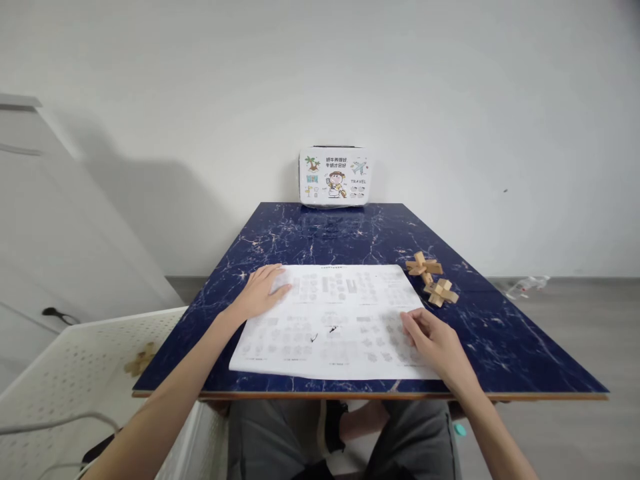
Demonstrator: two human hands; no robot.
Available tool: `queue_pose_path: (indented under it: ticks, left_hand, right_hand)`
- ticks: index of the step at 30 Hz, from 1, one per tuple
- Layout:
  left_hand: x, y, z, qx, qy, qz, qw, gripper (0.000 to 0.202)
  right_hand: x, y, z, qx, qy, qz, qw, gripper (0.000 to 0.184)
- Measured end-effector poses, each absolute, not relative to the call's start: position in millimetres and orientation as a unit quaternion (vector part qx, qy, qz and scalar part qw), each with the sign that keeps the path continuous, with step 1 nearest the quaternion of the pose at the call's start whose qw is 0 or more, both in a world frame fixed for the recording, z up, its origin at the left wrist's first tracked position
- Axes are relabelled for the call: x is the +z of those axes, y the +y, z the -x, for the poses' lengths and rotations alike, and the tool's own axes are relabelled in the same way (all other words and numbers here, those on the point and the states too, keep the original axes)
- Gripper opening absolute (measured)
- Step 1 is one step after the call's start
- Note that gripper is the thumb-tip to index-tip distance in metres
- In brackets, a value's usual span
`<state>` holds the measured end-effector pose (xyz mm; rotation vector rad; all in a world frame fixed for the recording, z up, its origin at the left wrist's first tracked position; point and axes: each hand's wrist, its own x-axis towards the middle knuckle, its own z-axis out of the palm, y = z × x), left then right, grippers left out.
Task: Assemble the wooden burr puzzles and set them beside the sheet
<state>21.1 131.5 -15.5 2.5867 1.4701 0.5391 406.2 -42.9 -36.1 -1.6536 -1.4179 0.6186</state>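
Note:
A large white printed sheet (320, 320) with rows of faint small diagrams lies on the blue table in front of me. Two small dark marks show near its middle. My left hand (261, 291) rests flat on the upper left edge of the sheet, fingers stretched out and thumb apart. At the right edge, my right hand (430, 337) has its fingers curled in, with thumb and forefinger together at the paper's margin. Just beyond that hand sit two interlocking wooden puzzles, a farther one (424, 265) and a nearer one (441, 292), close against each other.
A white case (335, 177) with cartoon prints stands at the table's far end by the wall. The table (330, 233) has a marbled blue top. To the left is a white perforated surface (75, 363) with a wooden piece (141, 360) and a cable (60, 421).

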Motion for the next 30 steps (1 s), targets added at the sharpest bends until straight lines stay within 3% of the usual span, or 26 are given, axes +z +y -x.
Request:
queue_pose_path:
  ticks: [7, 17, 30]
  left_hand:
    - [-16.2, 160.7, -7.0, 0.252, 0.499, -0.828, 0.049, 0.049]
    - [-17.1, 152.9, -7.5, 0.261, 0.49, -0.831, 0.02, 0.039]
    - [-17.6, 149.7, -5.1, 0.258, 0.55, -0.794, -0.024, 0.043]
  right_hand:
    - [-31.8, -44.9, -403.3, 0.258, -0.572, 0.643, 0.439, 0.046]
    - [-29.8, -50.0, -399.0, 0.244, -0.587, 0.64, 0.431, 0.047]
    - [-27.9, -51.6, -398.8, 0.254, -0.588, 0.637, 0.429, 0.047]
